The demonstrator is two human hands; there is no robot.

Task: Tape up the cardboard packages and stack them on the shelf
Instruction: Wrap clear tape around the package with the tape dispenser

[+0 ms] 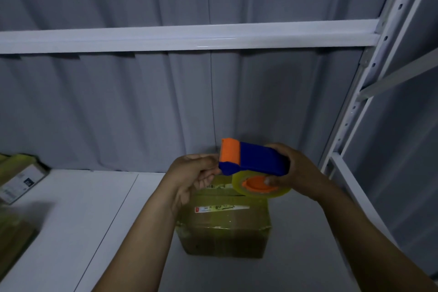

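The tape-wrapped cardboard box (222, 227) sits on the white shelf board (94, 196) towards its back edge and right side, labels on its top face. Just above it is a blue and orange tape dispenser (256, 159) with its roll of clear tape (237, 186): the right hand (298, 168) grips its rear, thumb on the roll's orange core, and the left hand (192, 175) curls its fingers round the front end. Two more packages, one labelled (21, 180) and one blurred (14, 239), lie at the board's left edge.

Dim, bluish; perhaps motion-blurred lower left.
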